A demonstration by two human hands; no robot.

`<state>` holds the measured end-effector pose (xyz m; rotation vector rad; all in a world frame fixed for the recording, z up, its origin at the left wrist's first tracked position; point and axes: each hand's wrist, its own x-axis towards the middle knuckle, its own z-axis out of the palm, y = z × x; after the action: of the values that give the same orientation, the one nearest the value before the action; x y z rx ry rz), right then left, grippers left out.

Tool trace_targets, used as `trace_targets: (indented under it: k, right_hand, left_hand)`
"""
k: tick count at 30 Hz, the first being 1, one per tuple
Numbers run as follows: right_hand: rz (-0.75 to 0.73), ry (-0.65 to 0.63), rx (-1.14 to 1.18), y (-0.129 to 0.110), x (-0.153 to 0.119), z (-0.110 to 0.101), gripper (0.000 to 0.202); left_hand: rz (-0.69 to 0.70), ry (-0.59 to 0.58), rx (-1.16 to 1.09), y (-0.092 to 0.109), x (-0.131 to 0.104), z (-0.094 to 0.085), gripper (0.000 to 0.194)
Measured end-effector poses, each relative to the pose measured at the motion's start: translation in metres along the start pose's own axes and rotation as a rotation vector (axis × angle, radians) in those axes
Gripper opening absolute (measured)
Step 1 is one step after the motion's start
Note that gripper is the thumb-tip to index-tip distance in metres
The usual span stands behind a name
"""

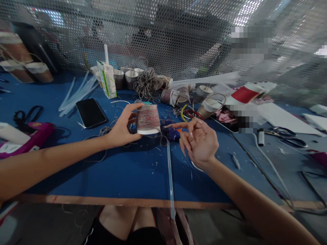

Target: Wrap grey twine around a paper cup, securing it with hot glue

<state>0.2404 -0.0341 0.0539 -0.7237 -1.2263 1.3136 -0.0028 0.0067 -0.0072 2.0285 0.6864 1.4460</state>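
My left hand point(124, 125) holds a paper cup wound with reddish-grey cord point(148, 117), thumb below and fingers above. The cup's white rim faces down, above the table. To its right, my right hand point(199, 139) is palm up with its fingers apart; the index finger stretches toward the cup without visibly holding anything. Partly hidden behind those fingers lies a dark blue glue gun point(174, 134) with an orange part. A long translucent glue stick point(170, 180) runs from it past the table's front edge. Loose grey cord point(104, 131) lies behind my left wrist.
A phone point(91, 113), clear glue sticks point(79, 93) and a drink carton point(107, 80) stand or lie left. Cord-wrapped cups and a cord tangle point(148, 83) line the perforated metal screen point(153, 37). Scissors point(286, 134) lie right; a purple glue gun point(42, 132) lies left.
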Motion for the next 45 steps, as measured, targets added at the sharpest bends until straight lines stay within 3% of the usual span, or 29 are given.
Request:
trace_targets:
  k: [2, 6, 9, 17, 26, 30, 33, 38, 41, 45]
  right_hand:
    - [-0.061, -0.032, -0.026, -0.001, -0.003, 0.003, 0.039]
    - [-0.024, -0.182, -0.118, -0.001, -0.012, 0.008, 0.045]
    - [-0.022, -0.211, -0.166, 0.002, -0.015, 0.007, 0.048]
    - [-0.005, -0.105, -0.105, 0.003, -0.007, 0.001, 0.05]
    - [0.071, 0.115, -0.125, 0.001, 0.0, 0.0, 0.044]
    - [-0.022, 0.21, -0.067, 0.001, 0.003, -0.002, 0.033]
    - [0.005, 0.059, -0.015, -0.005, 0.0, 0.001, 0.029]
    - [0.206, -0.274, 0.036, -0.012, -0.009, 0.009, 0.035]
    - [0.231, -0.271, 0.027, -0.01, -0.008, 0.008, 0.037]
    - [0.158, -0.102, 0.006, -0.005, -0.002, 0.002, 0.036]
  left_hand:
    - [-0.004, -0.001, -0.002, -0.001, 0.0, 0.0, 0.079]
    - [0.001, -0.007, -0.038, -0.002, 0.0, -0.001, 0.079]
    - [0.006, -0.01, -0.072, -0.002, 0.0, 0.0, 0.079]
    - [0.118, -0.031, -0.219, -0.001, 0.004, 0.001, 0.081]
    - [0.092, -0.015, -0.197, -0.005, 0.003, -0.001, 0.087]
    - [0.101, -0.009, -0.177, -0.006, 0.003, 0.0, 0.085]
    - [0.077, -0.025, -0.158, -0.005, 0.003, 0.001, 0.083]
    - [0.061, -0.047, -0.16, -0.001, 0.003, 0.001, 0.074]
    - [0.07, -0.054, -0.185, -0.001, 0.003, 0.001, 0.072]
    - [0.08, -0.069, -0.22, -0.003, 0.003, 0.0, 0.078]
